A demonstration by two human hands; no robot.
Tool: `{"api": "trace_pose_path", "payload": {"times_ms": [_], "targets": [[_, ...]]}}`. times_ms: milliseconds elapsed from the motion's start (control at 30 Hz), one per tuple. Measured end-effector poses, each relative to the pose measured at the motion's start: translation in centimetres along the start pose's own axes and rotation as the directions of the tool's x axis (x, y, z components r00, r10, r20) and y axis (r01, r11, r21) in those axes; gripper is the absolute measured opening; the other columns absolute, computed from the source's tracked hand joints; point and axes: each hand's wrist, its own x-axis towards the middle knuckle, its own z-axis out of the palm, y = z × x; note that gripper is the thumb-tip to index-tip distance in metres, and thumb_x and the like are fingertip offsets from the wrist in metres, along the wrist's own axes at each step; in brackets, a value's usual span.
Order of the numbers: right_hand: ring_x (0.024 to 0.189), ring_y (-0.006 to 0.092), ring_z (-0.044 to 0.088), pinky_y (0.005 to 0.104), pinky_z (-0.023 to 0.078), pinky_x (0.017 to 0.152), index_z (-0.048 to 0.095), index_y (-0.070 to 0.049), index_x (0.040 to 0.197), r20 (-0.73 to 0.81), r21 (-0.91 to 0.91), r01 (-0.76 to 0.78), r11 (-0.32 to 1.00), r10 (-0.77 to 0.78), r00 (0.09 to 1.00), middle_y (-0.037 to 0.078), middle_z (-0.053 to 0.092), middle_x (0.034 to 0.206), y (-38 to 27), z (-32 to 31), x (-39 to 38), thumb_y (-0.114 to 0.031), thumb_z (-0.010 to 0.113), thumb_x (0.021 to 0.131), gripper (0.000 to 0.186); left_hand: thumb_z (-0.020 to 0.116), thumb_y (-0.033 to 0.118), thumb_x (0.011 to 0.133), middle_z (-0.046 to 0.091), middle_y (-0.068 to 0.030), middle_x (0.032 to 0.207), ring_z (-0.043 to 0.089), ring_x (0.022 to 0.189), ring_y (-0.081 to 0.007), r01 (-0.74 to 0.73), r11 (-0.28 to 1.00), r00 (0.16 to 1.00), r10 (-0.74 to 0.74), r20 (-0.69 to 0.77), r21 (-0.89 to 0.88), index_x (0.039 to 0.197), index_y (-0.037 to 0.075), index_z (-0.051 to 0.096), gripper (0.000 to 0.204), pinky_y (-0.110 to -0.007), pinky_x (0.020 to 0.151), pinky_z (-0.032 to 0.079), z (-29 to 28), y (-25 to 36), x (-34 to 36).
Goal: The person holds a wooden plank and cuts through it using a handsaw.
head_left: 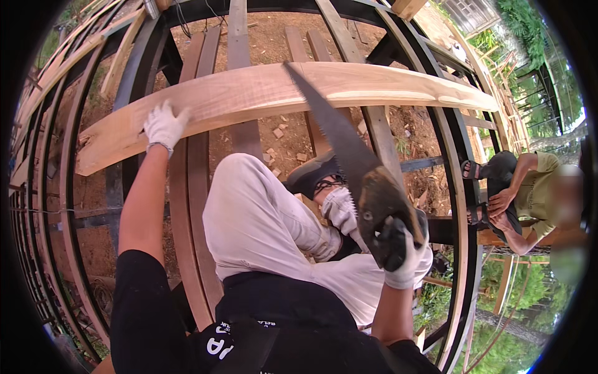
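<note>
Saw (333, 124), dark, toothed, gripped in right hand (398, 252), tip seen against pale grained plank (243, 93) across beams (238, 37); left hand (165, 126) spread on plank's left end. White lettering (219, 341) on black shirt (280, 299).

left hand (165, 126) on plank (243, 92), right hand (400, 254) gripping handsaw (355, 153)

"Where are we looking from?"
"Head, wide fisheye. We face down, close over the pale trousers (243, 218); the plank (268, 93) sits farther out, straight edges bowing."
</note>
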Motion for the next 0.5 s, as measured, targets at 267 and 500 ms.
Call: {"api": "trace_pose_path", "payload": {"times_ms": [267,500], "targets": [[0.113,0.0198,0.071,0.037,0.057,0.104,0.063,0.002,0.136,0.237,-0.016,0.08,0.997,-0.074,0.969,0.012,0.073,0.123,4.1,12.3,7.5,0.003,0.071,0.099,0.037,0.087,0.064,0.079,0.044,-0.0226,0.174,0.036,0.164,-0.0413,-0.509,0.86,0.855,0.51,0.092,-0.043,0.167,0.011,0.047,0.11,-0.055,0.135,0.026,-0.6,16.4,-2.4],[0.113,0.0191,0.069,0.0362,0.055,0.105,0.06,0.002,0.137,0.265,-0.216,0.198,0.956,-0.137,0.954,0.01,0.071,0.12,6.2,14.2,9.4,0.001,0.07,0.097,0.042,0.091,0.063,0.075,0.034,-0.0227,0.18,0.025,0.17,-0.0403,-0.581,0.814,0.812,0.58,0.063,0.008,0.172,0.015,0.041,0.119,-0.061,0.138,0.017,1.8,20.6,0.5]]}}
